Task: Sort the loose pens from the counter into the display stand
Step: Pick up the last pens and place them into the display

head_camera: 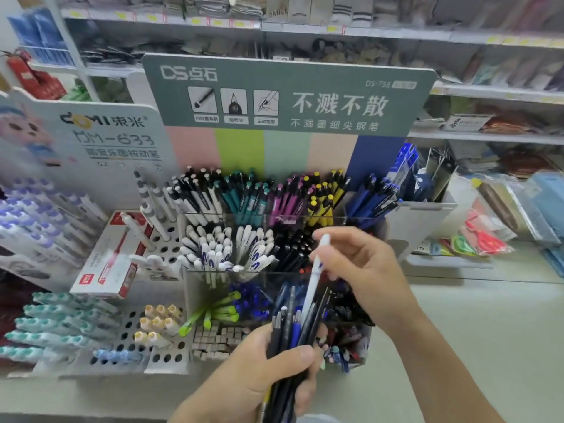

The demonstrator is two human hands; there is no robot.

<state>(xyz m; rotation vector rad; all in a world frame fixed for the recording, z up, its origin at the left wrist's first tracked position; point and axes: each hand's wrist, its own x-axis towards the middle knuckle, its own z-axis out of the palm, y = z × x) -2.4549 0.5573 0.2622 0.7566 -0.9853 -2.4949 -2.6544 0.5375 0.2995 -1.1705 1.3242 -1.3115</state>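
You are partway through the sorting. Your left hand (268,364) grips a bundle of loose pens (290,328), fingers wrapped round the dark and blue barrels, at the near edge of the clear display stand (195,288). Your right hand (363,267) pinches a white pen (314,276) near its top between thumb and fingertips; the pen stands nearly upright, its lower end among the bundle and its cap over the stand's middle row. It looks drawn out for placing.

The next move calls for matching it: the white pens with blue print (213,251) fill the middle row's left compartments, so you would carry it left, past the black pens (293,245), and drop it in tip down. Keep your left grip firm, or the bundle may fan out.

The stand sits on a pale surface (473,325). A green header board (287,93) rises behind it, a perforated white pen rack (164,355) is to its left, and packaged scissors (482,239) lie far right. Store shelves (457,38) fill the background, too blurred to read.
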